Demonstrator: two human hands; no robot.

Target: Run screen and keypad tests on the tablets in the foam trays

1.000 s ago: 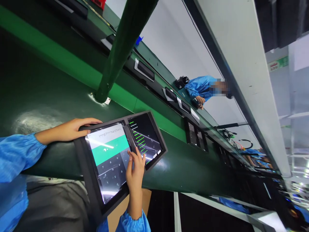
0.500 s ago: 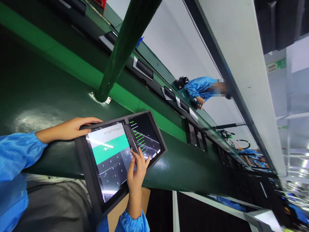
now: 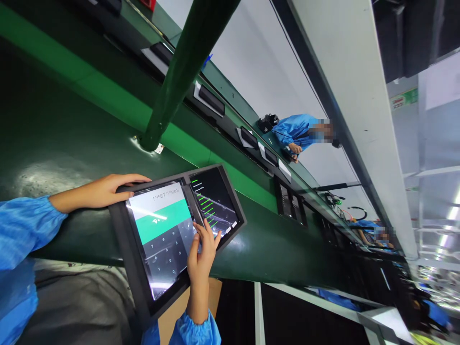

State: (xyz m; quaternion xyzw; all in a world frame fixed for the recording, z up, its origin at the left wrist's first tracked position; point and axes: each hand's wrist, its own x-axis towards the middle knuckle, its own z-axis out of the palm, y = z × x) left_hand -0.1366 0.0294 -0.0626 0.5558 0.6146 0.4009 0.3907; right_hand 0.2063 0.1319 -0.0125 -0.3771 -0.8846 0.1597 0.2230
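Black tray, glossy green bench, post, co-worker

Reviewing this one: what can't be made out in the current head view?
All in the head view:
- Black frame: a stretch of it is covered by the right hand.
- Left hand: how far it wraps under the frame is hidden by the hand itself.
- Smaller screen: most green lines are too small to read.
- Co-worker's hands: what they handle is too small to identify.
- Red object: cut off by the top edge.
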